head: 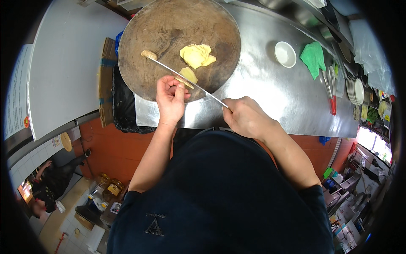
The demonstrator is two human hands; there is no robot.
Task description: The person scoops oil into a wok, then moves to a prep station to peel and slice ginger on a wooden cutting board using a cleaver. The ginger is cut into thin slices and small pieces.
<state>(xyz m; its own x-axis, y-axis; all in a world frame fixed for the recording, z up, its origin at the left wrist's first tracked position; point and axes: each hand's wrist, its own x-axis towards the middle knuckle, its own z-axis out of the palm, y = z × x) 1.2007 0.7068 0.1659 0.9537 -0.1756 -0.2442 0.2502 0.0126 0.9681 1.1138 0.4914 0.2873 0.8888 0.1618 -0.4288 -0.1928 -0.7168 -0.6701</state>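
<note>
A round wooden chopping block (177, 25) stands on a steel worktop. My left hand (171, 98), over the block's near edge, pinches a thin piece of what looks like ginger root (184, 83) between thumb and fingers. My right hand (247, 116) grips a knife (203, 90) seen nearly edge-on; its blade runs up and left across the block, close above the pinched piece. The blade's far end meets an unpeeled ginger knob (148, 54). Pale yellow ginger slices (196, 55) lie overlapping right of the middle, and another slice (188, 75) lies just beyond my left fingers.
On the steel worktop (304, 111) are a white bowl (285, 54), a green cloth (313, 59), red-handled tongs (332, 104) and stacked plates (355, 90). Folded cardboard (107, 82) and a black plastic bag (127, 108) flank the block's left side. Another person (54, 181) is at far lower left.
</note>
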